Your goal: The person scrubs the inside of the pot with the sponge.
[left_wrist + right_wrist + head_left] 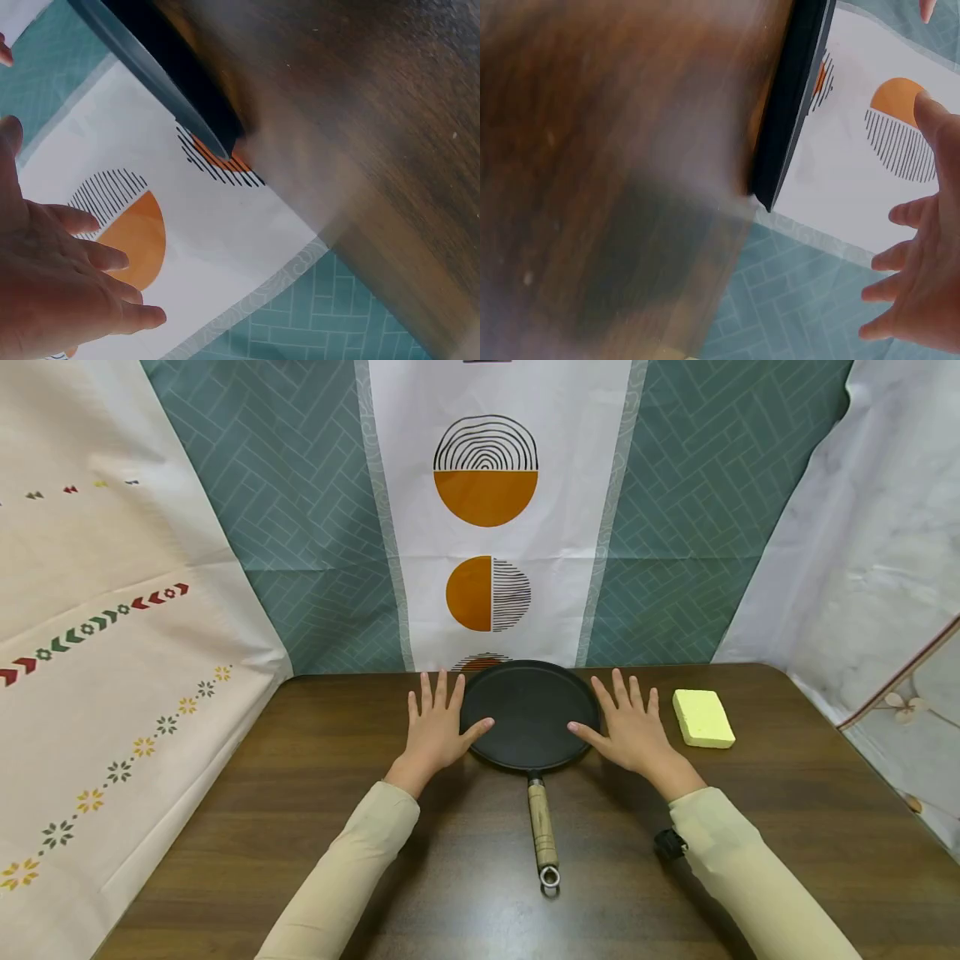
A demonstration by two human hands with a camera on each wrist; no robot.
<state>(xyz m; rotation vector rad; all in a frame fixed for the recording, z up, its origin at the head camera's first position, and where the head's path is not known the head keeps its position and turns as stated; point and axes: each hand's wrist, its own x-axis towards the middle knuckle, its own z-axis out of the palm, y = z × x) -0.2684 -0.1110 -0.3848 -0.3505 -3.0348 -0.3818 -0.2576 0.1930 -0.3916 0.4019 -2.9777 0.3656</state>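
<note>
A flat, round black griddle pan [529, 714] sits at the far side of the table, its wooden handle [542, 827] pointing toward me and ending in a metal ring. My left hand [437, 727] is spread beside the pan's left rim, the thumb overlapping the rim in the head view. On the other side, my right hand [632, 727] has its fingers spread, thumb over the right rim. Both wrist views show the hands above the level of the pan's edge [165, 75], with straight fingers and nothing held. A pale yellow sponge [703, 718] lies right of my right hand.
The brown wooden table [300, 827] ends at a hanging cloth [315, 527] with a teal and white pattern along the back. Patterned cloths also hang at the left [135, 710] and right [862, 568]. A dark band [670, 843] shows at my right sleeve.
</note>
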